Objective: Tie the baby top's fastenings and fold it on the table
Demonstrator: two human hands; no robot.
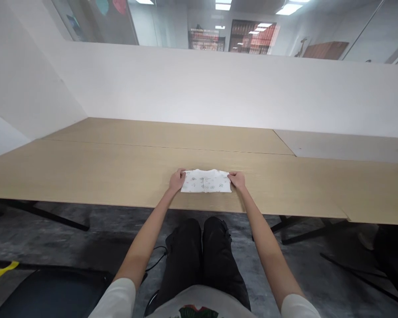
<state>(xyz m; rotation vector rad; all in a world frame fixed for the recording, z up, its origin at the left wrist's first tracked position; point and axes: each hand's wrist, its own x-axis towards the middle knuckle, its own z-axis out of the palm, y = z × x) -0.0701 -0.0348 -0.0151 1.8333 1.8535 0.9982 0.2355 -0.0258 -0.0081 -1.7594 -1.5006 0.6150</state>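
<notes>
Held a white sheet (206, 182) by both ends, with the left hand (177, 180) at its upper left corner and the right hand (237, 180) at its upper right corner. Had it lying on the table (119, 172), close to the front edge, between the two hands and just beyond the knees (189, 227). Closed the fingers of each hand on the sheet, with the right thumb near the corner; could not tell how firmly, nor see every fingertip. Left the lower edge free of any finger.

Showed a wide, low strip with small dark prints, a gently wavy upper edge, a nearly straight lower edge and a faint line down the middle. Could not tell cloth from paper, nor count any layers.

Seemed, as a judgement, to be at the step of spreading or straightening the sheet; could equally have been steadying it for a fold. Appeared to call next for a light, even pull outward with both corners level, then for a smoothing of the wavy upper edge before any letting go. Risked a skewed strip or fresh wrinkles by tugging harder on one side.
</notes>
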